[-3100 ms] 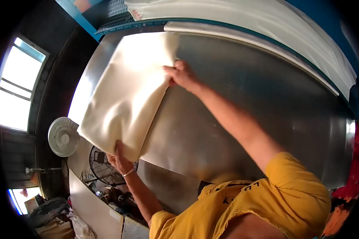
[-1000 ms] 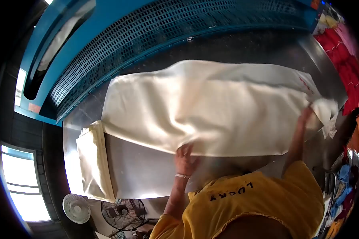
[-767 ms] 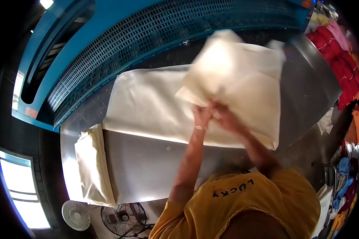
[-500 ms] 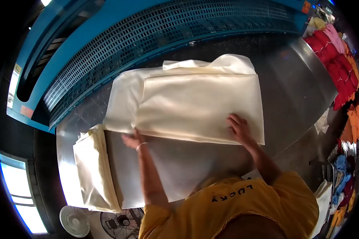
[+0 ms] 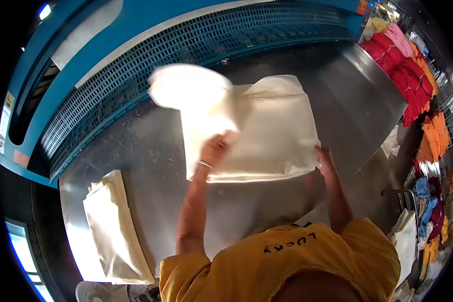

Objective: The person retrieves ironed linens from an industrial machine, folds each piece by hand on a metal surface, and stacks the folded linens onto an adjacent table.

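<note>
A cream cloth [image 5: 272,131] lies partly folded on the metal table [image 5: 156,201]. Its left part is raised and folding over to the right, blurred at the top. My left hand [image 5: 215,150] is closed on that raised part, above the near edge. At the cloth's lower right corner, my right hand [image 5: 324,157] touches the edge; its fingers are partly hidden, so its grip is unclear. A folded stack of cream cloth [image 5: 117,231] rests at the table's left end, apart from both hands.
Behind the table runs a blue machine [image 5: 151,27] with a perforated panel. Red cloth bundles [image 5: 397,65] are piled beyond the right end, with orange cloth [image 5: 435,136] nearby. A metal rail [image 5: 405,194] and white cloth [image 5: 403,236] stand at the lower right. Fans [image 5: 93,292] show at the bottom left.
My left hand has lifted the cloth's left end and carried it rightward. The right hand has moved from the cloth's top surface to its lower right corner.
</note>
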The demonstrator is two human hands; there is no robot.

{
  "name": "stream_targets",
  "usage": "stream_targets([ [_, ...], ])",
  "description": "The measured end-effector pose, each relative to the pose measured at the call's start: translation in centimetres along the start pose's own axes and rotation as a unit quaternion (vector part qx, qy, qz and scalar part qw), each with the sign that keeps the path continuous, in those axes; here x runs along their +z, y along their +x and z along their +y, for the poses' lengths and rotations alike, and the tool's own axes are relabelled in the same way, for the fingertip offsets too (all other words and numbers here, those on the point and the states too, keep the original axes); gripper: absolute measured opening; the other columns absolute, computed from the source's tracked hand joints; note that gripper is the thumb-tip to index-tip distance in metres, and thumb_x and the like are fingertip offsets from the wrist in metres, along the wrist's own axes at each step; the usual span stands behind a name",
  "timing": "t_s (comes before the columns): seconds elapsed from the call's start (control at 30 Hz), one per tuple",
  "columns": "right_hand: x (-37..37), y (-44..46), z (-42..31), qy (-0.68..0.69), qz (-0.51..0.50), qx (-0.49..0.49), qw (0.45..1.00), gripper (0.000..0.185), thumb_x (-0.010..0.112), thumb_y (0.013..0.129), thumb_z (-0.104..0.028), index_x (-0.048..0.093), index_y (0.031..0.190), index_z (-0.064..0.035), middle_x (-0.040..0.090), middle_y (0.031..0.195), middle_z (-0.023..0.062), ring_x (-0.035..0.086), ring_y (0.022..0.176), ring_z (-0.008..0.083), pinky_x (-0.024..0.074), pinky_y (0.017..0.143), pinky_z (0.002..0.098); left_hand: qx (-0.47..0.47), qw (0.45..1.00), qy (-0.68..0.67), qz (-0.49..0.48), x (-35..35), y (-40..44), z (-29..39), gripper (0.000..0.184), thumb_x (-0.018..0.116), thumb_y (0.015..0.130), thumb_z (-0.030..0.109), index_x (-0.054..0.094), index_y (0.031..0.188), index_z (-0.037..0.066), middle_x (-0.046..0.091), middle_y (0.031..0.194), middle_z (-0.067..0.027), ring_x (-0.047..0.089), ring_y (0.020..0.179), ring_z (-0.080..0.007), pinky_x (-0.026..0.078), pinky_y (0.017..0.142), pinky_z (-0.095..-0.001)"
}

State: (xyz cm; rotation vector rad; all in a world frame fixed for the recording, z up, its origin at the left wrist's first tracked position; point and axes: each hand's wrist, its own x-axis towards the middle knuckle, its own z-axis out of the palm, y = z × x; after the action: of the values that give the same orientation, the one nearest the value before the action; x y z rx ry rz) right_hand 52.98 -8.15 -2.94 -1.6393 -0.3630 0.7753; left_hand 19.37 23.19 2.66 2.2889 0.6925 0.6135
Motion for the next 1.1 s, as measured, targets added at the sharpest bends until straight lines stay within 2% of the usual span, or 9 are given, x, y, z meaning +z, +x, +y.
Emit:
stream_targets([
  [0.07,6.4,-1.4,-6.9,0.195,0.022,-0.119,0.973,0.021,0.057,0.081,-0.017,0.061,0.098,-0.0035,0.061,0.08,0.0008,0.058,0.069,0.01,0.0461,0.059,0.0248,0.177,0.982,0.069,-0.014,5.9,-2.8,5.3,0.058,0.073,0.069,0.026,0.052,0.12,0.01,0.06,0.098,-0.0137,0.055,0.091,-0.0243,0.046,0.08,-0.0354],
  [0.2,15.3,-3.9,-15.0,0.172,-0.143,-0.14,0.965,0.021,0.059,0.083,-0.012,0.061,0.102,-0.0044,0.059,0.076,-0.0027,0.055,0.063,0.0053,0.0454,0.053,0.0209,-0.05,0.997,-0.03,0.055,11.5,-8.4,14.4,0.084,0.077,0.061,0.036,0.037,0.13,0.008,0.057,0.107,-0.0152,0.051,0.104,-0.0309,0.043,0.086,-0.0396],
  [0.3,20.5,-6.8,-16.9,-0.035,-0.303,-0.313,0.9,0.037,0.052,0.09,-0.022,0.049,0.122,-0.0059,0.061,0.095,0.005,0.057,0.083,0.007,0.0443,0.074,0.0228,-0.251,0.913,-0.252,0.198,14.5,-9.0,12.2,0.045,0.066,0.077,0.027,0.053,0.109,-0.002,0.059,0.094,-0.0093,0.056,0.085,-0.0199,0.047,0.073,-0.0308],
  [0.4,19.4,-6.6,-16.9,0.056,-0.488,-0.15,0.858,0.037,0.051,0.09,-0.018,0.046,0.124,-0.002,0.059,0.104,0.0051,0.055,0.089,0.011,0.0433,0.083,0.0262,-0.212,0.832,-0.35,0.374,14.3,-12.0,10.8,0.016,0.055,0.084,0.015,0.058,0.083,-0.002,0.054,0.072,0.0024,0.043,0.064,-0.0063,0.038,0.054,-0.0233],
  [0.47,18.0,-3.2,-11.4,0.019,-0.311,-0.236,0.921,0.031,0.049,0.091,-0.016,0.049,0.12,-0.0049,0.061,0.101,0.0057,0.057,0.085,0.0114,0.0453,0.078,0.0252,-0.381,0.784,-0.342,0.35,13.0,-16.4,10.4,0.02,0.055,0.085,0.018,0.059,0.085,-0.002,0.054,0.071,0.0016,0.044,0.064,-0.0072,0.037,0.053,-0.0235],
  [0.6,13.3,1.1,-6.2,0.058,-0.081,-0.023,0.995,0.051,0.057,0.082,-0.048,0.054,0.111,-0.0065,0.062,0.093,0.0073,0.061,0.082,0.0166,0.0508,0.063,0.0291,-0.334,0.758,-0.239,0.507,9.0,-21.1,13.1,0.029,0.06,0.084,0.024,0.057,0.099,-0.001,0.058,0.079,-0.0047,0.052,0.063,-0.013,0.047,0.061,-0.0275],
  [0.7,15.4,2.4,-6.8,0.077,-0.155,0.055,0.983,0.051,0.058,0.079,-0.05,0.058,0.104,-0.006,0.062,0.09,0.0072,0.06,0.083,0.0161,0.0515,0.062,0.031,-0.408,0.659,-0.375,0.508,7.1,-20.6,12.4,0.03,0.062,0.083,0.021,0.056,0.103,0.0,0.059,0.084,-0.0071,0.056,0.069,-0.0153,0.05,0.061,-0.0293],
  [0.93,28.1,2.9,-12.3,0.107,-0.26,-0.103,0.954,0.026,0.058,0.079,-0.013,0.061,0.099,0.0029,0.063,0.091,0.0089,0.061,0.079,0.0153,0.0491,0.07,0.0276,-0.323,0.611,-0.532,0.489,-0.1,-20.8,10.9,0.019,0.067,0.074,0.012,0.064,0.081,-0.005,0.062,0.082,-0.0045,0.056,0.074,-0.0128,0.044,0.068,-0.0263],
  [1.1,42.8,-8.4,-19.0,0.081,-0.407,-0.144,0.899,0.025,0.061,0.078,-0.015,0.063,0.096,0.0024,0.064,0.086,0.0066,0.059,0.078,0.0125,0.0449,0.071,0.0243,-0.292,0.606,-0.486,0.558,-9.9,-30.8,8.6,0.025,0.062,0.078,0.006,0.057,0.098,-0.009,0.062,0.092,-0.0099,0.06,0.078,-0.0159,0.049,0.073,-0.0256],
])
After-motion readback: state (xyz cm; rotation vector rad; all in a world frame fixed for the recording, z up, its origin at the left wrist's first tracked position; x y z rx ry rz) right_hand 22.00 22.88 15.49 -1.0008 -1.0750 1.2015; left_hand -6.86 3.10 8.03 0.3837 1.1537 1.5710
